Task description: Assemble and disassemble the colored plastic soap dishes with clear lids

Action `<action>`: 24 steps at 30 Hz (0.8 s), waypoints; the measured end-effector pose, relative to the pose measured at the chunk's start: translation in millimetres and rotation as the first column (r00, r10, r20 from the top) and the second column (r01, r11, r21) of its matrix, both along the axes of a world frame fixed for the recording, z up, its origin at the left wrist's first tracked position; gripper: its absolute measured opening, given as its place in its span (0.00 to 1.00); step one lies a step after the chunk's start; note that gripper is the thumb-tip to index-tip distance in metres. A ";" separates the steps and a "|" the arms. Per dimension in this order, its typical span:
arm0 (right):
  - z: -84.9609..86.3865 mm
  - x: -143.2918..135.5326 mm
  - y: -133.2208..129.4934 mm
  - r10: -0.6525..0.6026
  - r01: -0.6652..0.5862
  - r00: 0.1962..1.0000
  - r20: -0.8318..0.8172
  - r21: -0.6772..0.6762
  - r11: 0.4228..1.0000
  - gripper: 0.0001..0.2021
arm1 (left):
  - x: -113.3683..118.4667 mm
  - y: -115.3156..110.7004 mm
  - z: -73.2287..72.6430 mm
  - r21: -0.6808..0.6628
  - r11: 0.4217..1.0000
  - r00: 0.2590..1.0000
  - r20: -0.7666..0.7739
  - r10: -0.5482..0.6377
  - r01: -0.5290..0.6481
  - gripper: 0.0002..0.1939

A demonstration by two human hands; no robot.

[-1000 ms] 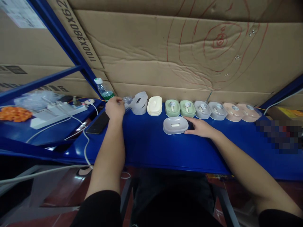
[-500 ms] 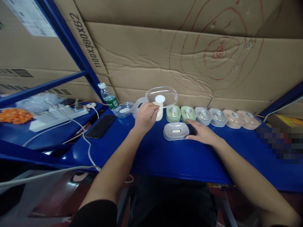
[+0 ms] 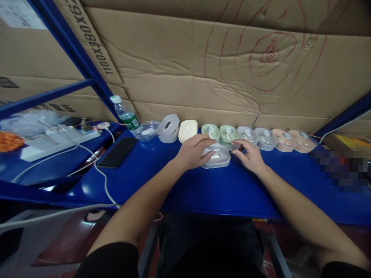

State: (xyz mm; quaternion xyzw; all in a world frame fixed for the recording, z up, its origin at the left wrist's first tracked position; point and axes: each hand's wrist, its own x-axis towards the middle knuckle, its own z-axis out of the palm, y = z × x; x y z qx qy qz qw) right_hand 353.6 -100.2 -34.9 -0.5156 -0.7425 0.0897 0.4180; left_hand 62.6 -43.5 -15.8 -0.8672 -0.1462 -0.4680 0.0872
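A clear plastic lid (image 3: 222, 147) hangs tilted just above a grey oval dish (image 3: 216, 163) that has a small pale piece in its middle. My left hand (image 3: 194, 153) grips the lid's left end, its thumb low beside the dish. At the opposite end, my right hand (image 3: 250, 156) pinches the lid between thumb and fingers. Whether the lid touches the dish cannot be made out. Just behind stand two green lidded dishes (image 3: 210, 132), partly covered by the lid and my left hand.
Grey lidded dishes (image 3: 266, 139) and peach ones (image 3: 301, 141) continue the row rightward. Stacked cream dishes (image 3: 188, 130), grey dishes (image 3: 168, 129) and clear lids (image 3: 147, 131) stand to the left, near a water bottle (image 3: 126, 114) and phone (image 3: 117, 152). Cardboard (image 3: 162, 69) backs the table.
The left hand has brought the clear lid from the back left to above the grey dish. My right hand has taken its other end. The view has shifted slightly.
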 end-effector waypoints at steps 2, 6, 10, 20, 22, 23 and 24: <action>-0.5 -4.2 -1.5 0.008 -0.016 0.989 -0.145 -0.054 0.998 0.26 | -1.0 -0.4 1.7 0.077 0.997 1.000 -0.003 0.010 -0.009 0.25; -1.7 -14.4 0.0 0.029 -0.127 0.915 -0.403 -0.219 0.967 0.28 | -1.0 3.1 -2.4 0.022 0.996 0.990 -0.112 0.085 -0.083 0.43; 0.8 -18.8 2.3 -0.019 -0.145 0.899 -0.438 -0.338 0.930 0.31 | 1.6 8.7 -9.6 -0.138 0.982 0.976 -0.193 0.105 -0.133 0.50; -2.6 -11.6 7.8 -0.048 0.038 0.999 -0.020 -0.345 0.938 0.36 | 1.1 8.3 -15.4 -0.275 0.926 0.919 -0.365 0.149 -0.259 0.48; -7.9 -10.8 12.0 -0.034 0.050 0.998 0.053 -0.343 0.938 0.37 | 0.5 12.3 -19.7 -0.288 0.922 0.913 -0.385 0.135 -0.258 0.47; -10.7 -10.4 14.0 -0.030 0.057 0.996 0.081 -0.349 0.935 0.37 | 0.0 14.7 -22.0 -0.296 0.920 0.911 -0.391 0.129 -0.258 0.46; -13.2 -10.1 15.8 -0.029 0.066 0.994 0.107 -0.358 0.931 0.37 | -0.7 17.0 -24.4 -0.304 0.917 0.911 -0.394 0.125 -0.258 0.45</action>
